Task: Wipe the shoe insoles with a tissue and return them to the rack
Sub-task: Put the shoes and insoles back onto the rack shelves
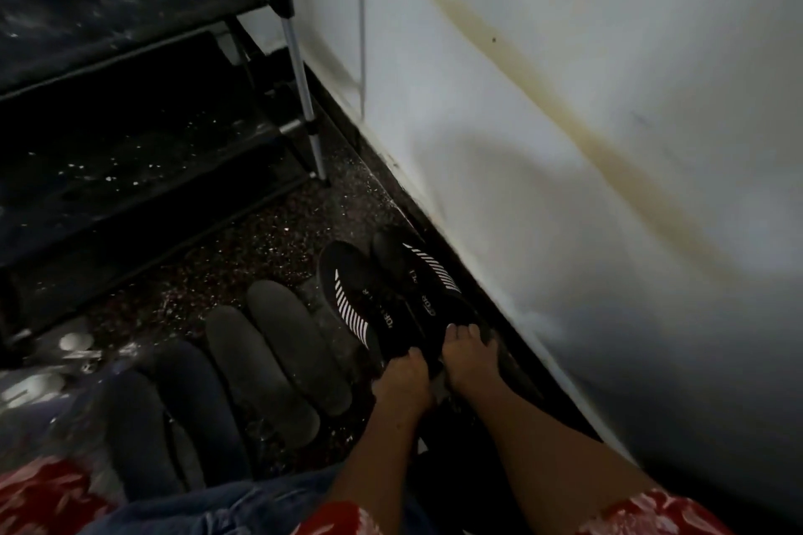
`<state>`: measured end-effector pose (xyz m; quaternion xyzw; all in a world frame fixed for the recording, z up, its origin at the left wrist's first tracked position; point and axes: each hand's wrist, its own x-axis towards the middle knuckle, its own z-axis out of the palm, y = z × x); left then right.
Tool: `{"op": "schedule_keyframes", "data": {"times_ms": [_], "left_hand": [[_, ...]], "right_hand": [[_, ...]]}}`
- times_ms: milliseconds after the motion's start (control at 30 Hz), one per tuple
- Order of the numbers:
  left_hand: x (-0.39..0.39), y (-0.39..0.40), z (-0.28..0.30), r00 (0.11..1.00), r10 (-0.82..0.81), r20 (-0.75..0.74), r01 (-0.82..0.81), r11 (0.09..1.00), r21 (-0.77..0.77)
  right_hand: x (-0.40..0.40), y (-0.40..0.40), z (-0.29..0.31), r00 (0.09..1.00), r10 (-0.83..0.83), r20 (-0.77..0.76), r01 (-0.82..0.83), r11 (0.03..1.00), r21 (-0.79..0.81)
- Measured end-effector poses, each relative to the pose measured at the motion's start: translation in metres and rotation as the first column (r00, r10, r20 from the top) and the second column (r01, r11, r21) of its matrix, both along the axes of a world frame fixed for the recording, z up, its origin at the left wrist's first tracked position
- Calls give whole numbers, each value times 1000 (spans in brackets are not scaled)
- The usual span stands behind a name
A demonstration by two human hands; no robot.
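Both hands on black striped shoes, floor by wall.
Left hand (402, 378) gripped the left shoe (365, 308) at its heel; right hand (467, 354) gripped the right shoe (428, 278); grey insoles (278, 356) lay beside.

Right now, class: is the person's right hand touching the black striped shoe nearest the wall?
Touching. The head view shows the right hand with its fingers curled over the heel end of the striped shoe by the wall.

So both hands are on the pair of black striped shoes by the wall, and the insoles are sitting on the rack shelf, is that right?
Not quite. The head view shows the left hand and right hand on the black striped shoes by the wall, but the insoles lie on the floor beside the shoes, not on the rack shelf.
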<state>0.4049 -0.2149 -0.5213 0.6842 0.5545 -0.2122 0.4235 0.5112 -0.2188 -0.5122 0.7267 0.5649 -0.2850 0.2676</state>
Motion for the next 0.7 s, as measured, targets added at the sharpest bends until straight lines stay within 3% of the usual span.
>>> {"op": "schedule_keyframes", "data": {"times_ms": [167, 333, 500, 700], "left_hand": [[-12, 9, 6, 999, -3, 45, 1, 999, 42], [-22, 23, 48, 998, 49, 34, -52, 996, 69], [-42, 51, 127, 976, 201, 86, -212, 967, 144], [-82, 65, 295, 998, 43, -35, -32, 961, 274]], "right_hand": [[-9, 4, 9, 998, -16, -54, 18, 999, 41], [-25, 23, 50, 992, -62, -108, 69, 996, 64], [-59, 59, 124, 999, 27, -40, -21, 987, 161], [-107, 90, 279, 994, 90, -56, -82, 988, 129]]}}
